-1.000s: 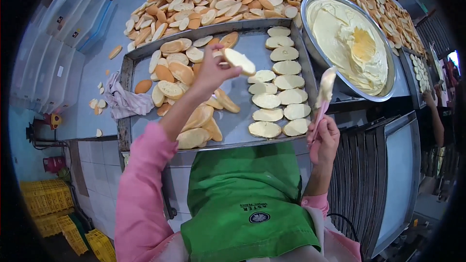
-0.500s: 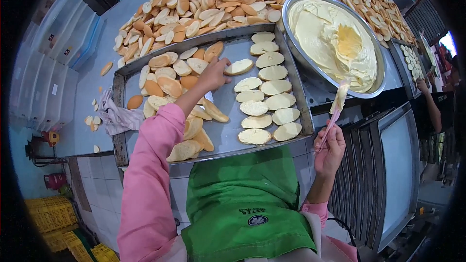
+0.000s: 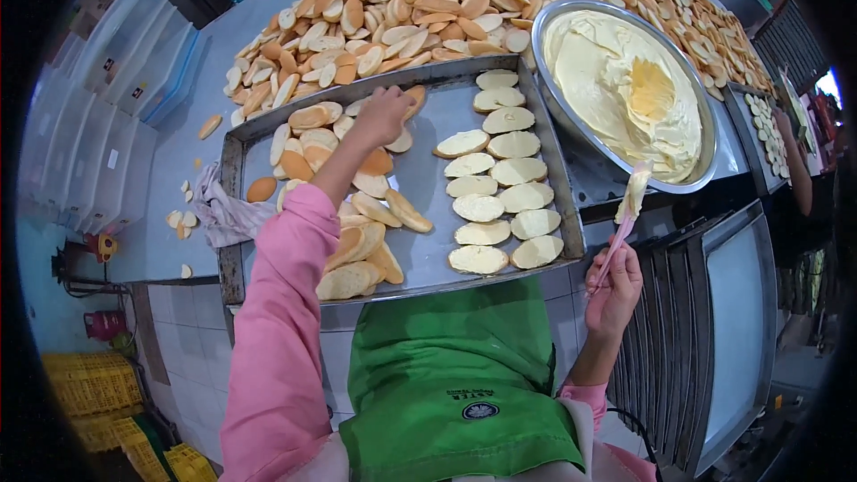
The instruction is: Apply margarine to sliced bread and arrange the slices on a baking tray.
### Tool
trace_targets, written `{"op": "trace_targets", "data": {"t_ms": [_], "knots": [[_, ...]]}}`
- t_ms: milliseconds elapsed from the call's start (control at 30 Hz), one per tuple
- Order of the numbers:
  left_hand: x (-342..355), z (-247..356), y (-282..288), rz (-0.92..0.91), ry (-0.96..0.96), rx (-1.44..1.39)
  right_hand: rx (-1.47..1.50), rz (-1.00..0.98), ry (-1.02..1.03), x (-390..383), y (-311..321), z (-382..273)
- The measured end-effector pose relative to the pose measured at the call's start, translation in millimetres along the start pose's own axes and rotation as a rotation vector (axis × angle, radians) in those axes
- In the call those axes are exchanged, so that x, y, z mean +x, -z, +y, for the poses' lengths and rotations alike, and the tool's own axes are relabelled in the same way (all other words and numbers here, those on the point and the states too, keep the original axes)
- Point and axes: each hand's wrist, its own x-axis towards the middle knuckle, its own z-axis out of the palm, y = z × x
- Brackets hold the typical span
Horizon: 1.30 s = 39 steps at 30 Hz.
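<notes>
We hold our left hand [image 3: 384, 116] above the far side of the tray [image 3: 415, 254], palm down, with its fingers pointing into the bare slices [image 3: 359, 241] and just beside a brown slice [image 3: 414, 101]. The fingertips are partly hidden, so we cannot tell whether this grip is closed on a slice or is only near it. In our right hand [image 3: 616, 277] the grip is narrow, with the fingers wrapped around the spatula [image 3: 621, 230]. We keep this tool tilted up, clear of the tray's near right corner; pale cream coats its upper end. The bare slices lie loosely overlapped in the left half of the tray. Along the right wall we see the coated slices [image 3: 519, 170] laid flat in two columns: eight in the outer column and six in the inner one. Beyond the right wall stands the bowl [image 3: 707, 145], filled with cream [image 3: 589, 62] that has a yellower hollow. Tray and bowl rest on the tabletop [image 3: 212, 62], and behind them a heap [image 3: 399, 34] of further slices spreads across it. To the left of the tray we find a striped cloth [image 3: 219, 205], scraps [image 3: 181, 223] and clear boxes [image 3: 125, 80]. At far right, a co-worker's arm [image 3: 801, 183] reaches beside a second tray [image 3: 768, 138] of pale slices.
</notes>
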Motion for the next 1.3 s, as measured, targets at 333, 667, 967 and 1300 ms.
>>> {"op": "trace_targets", "data": {"t_ms": [333, 667, 967, 1300], "knots": [[-44, -7, 34, -0.104, -0.067, 0.232, -0.234, 0.014, 0.042, 3, -11, 9], [-163, 96, 63, -0.178, 0.289, -2.053, -0.457, -0.488, 0.109, 4, -84, 33], [-194, 107, 42, -0.075, 0.208, -1.955, -0.539, -0.622, 0.220, -5, -86, 41], [-186, 98, 32, 0.183, -0.033, -1.972, -0.863, -0.675, 0.416, -3, -88, 9]]}}
